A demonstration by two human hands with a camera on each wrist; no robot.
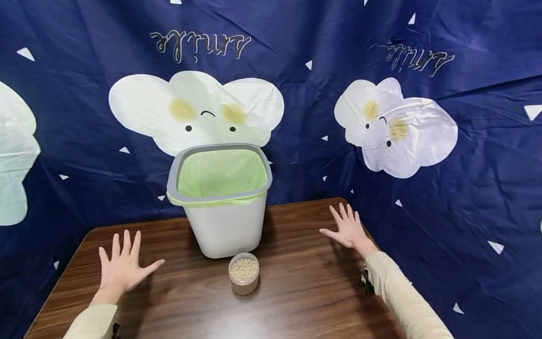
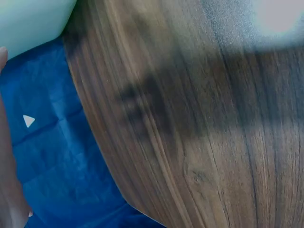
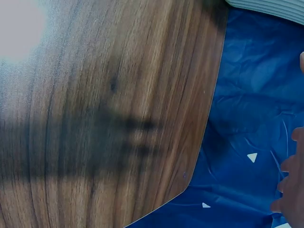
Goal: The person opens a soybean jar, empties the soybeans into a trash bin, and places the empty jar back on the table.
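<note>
In the head view my left hand [image 1: 120,268] is held over the left side of the table, fingers straight and spread, holding nothing. Over the far right side, my right hand [image 1: 348,230] is likewise spread and holds nothing. Between them a small clear jar [image 1: 244,274] full of pale round beads stands upright, with its top uncovered. Just behind the jar is a white bin [image 1: 226,226] with a grey rim and a light green liner bag [image 1: 220,174]. Each wrist view catches part of a hand at its edge: left fingers [image 2: 9,166] and right fingers [image 3: 290,178].
The dark wood table [image 1: 292,301] has angled far corners and carries a bright light reflection. Blue cloth [image 1: 305,108] printed with white clouds and triangles hangs behind and to the right of it. Shadows of the hands fall on the tabletop.
</note>
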